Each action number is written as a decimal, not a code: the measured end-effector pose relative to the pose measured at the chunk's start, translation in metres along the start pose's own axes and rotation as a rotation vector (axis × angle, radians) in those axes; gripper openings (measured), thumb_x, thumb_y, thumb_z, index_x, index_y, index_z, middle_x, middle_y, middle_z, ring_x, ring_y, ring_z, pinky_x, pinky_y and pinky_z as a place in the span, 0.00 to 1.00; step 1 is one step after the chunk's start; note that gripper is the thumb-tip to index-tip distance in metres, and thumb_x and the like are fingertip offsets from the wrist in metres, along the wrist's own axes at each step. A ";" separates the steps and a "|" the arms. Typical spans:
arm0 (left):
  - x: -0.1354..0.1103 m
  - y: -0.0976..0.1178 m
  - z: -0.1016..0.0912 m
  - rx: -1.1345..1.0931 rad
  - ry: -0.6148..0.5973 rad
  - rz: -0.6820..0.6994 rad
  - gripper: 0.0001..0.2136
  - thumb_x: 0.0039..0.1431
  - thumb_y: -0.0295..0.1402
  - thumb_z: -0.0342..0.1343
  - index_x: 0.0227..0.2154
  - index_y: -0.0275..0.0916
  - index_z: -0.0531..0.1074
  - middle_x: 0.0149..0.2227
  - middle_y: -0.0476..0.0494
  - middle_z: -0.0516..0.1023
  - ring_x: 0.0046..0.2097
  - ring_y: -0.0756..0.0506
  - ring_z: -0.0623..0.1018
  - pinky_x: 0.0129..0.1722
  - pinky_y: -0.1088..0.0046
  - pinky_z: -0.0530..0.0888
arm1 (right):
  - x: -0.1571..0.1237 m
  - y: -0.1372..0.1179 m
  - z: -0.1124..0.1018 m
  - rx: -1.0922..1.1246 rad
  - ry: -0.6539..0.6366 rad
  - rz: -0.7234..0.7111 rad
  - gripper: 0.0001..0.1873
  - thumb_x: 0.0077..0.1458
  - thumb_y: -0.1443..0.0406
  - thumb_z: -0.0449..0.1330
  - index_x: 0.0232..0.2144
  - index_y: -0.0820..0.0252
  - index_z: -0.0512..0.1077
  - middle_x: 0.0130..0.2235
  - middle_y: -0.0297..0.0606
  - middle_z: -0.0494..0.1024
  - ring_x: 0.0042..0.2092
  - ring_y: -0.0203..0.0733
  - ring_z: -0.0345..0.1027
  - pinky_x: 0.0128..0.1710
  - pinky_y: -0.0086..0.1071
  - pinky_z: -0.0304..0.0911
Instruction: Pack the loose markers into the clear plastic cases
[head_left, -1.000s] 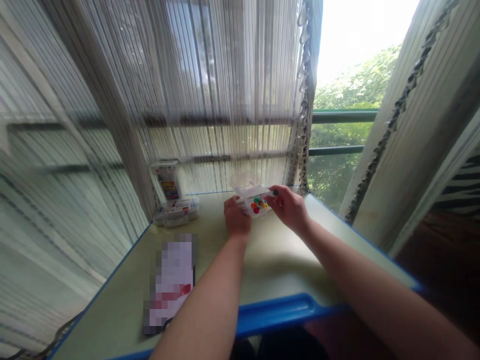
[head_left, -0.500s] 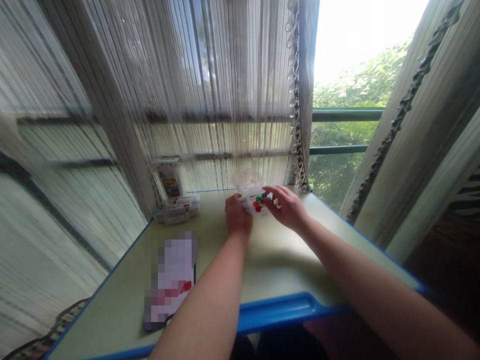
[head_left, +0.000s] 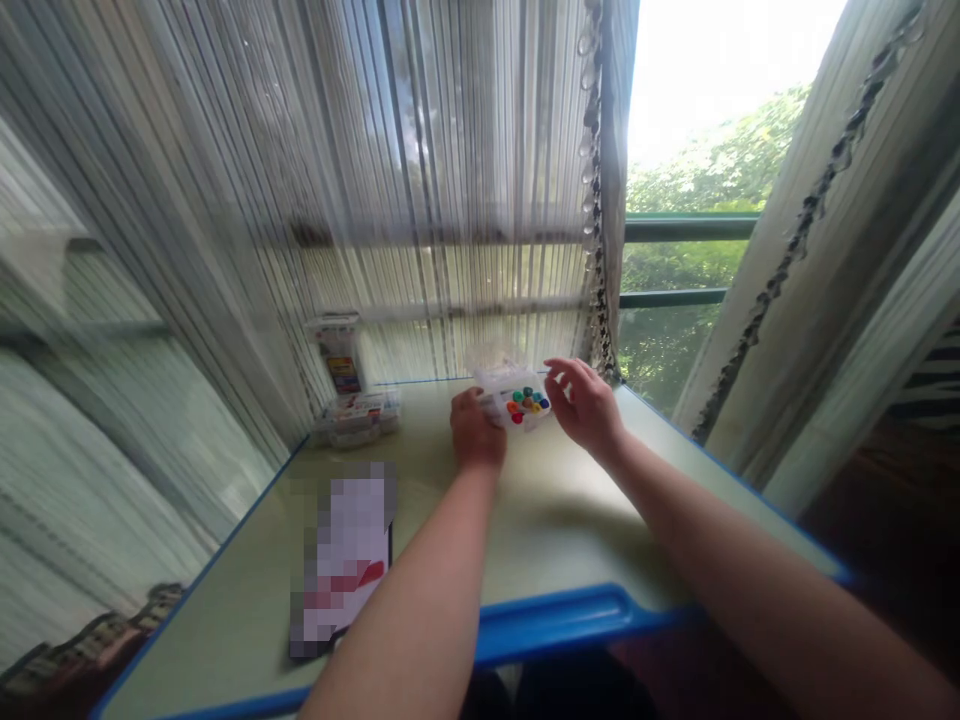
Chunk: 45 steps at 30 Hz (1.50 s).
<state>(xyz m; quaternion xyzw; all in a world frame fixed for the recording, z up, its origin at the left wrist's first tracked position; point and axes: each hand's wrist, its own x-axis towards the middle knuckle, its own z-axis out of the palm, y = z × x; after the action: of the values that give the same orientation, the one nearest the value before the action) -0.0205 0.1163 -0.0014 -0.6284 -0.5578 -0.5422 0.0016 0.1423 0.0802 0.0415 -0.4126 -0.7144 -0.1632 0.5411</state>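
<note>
A small clear plastic box [head_left: 520,404] holding several coloured round pieces stands at the far middle of the pale green table [head_left: 540,520], its lid up behind it. My left hand [head_left: 475,432] is closed on the box's left side. My right hand [head_left: 585,405] hovers just right of the box with fingers spread and nothing in them.
A clear compartment case [head_left: 355,418] lies at the far left with a small printed box [head_left: 337,352] upright behind it. A flat blurred item [head_left: 343,556] lies near the left front. Striped curtains hang behind; the table has a blue raised rim [head_left: 555,622].
My right hand has drawn back from the top of the box and opened. The dark piece it held over the box is no longer in its fingers.
</note>
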 end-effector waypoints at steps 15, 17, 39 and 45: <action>0.001 -0.003 -0.002 -0.014 0.092 -0.085 0.16 0.46 0.22 0.57 0.41 0.38 0.69 0.43 0.37 0.72 0.46 0.41 0.74 0.50 0.63 0.71 | -0.021 0.049 0.026 -0.411 -0.774 0.377 0.26 0.57 0.60 0.53 0.56 0.60 0.66 0.60 0.47 0.67 0.57 0.56 0.60 0.54 0.45 0.58; 0.001 -0.003 -0.002 -0.012 0.085 -0.074 0.16 0.46 0.22 0.57 0.41 0.37 0.69 0.43 0.37 0.72 0.46 0.40 0.74 0.50 0.64 0.70 | -0.022 0.050 0.026 -0.403 -0.789 0.374 0.24 0.57 0.61 0.53 0.55 0.61 0.68 0.58 0.48 0.69 0.56 0.56 0.62 0.53 0.44 0.59; -0.002 0.000 -0.002 -0.008 0.059 -0.071 0.17 0.46 0.23 0.56 0.42 0.37 0.69 0.45 0.37 0.73 0.46 0.40 0.74 0.49 0.63 0.71 | -0.020 0.045 0.029 -0.232 -0.840 0.136 0.21 0.56 0.72 0.51 0.48 0.52 0.75 0.52 0.39 0.75 0.53 0.47 0.66 0.52 0.39 0.61; -0.001 0.000 -0.002 0.001 0.053 -0.072 0.17 0.47 0.23 0.56 0.43 0.36 0.69 0.44 0.36 0.73 0.46 0.39 0.74 0.49 0.63 0.71 | -0.018 0.049 0.027 -0.219 -0.837 0.022 0.17 0.57 0.69 0.54 0.46 0.54 0.76 0.51 0.39 0.77 0.49 0.48 0.68 0.49 0.38 0.64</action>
<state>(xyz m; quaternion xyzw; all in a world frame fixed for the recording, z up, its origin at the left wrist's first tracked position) -0.0216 0.1137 -0.0011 -0.5934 -0.5799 -0.5582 -0.0028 0.1638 0.1213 0.0048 -0.5060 -0.8461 -0.0509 0.1596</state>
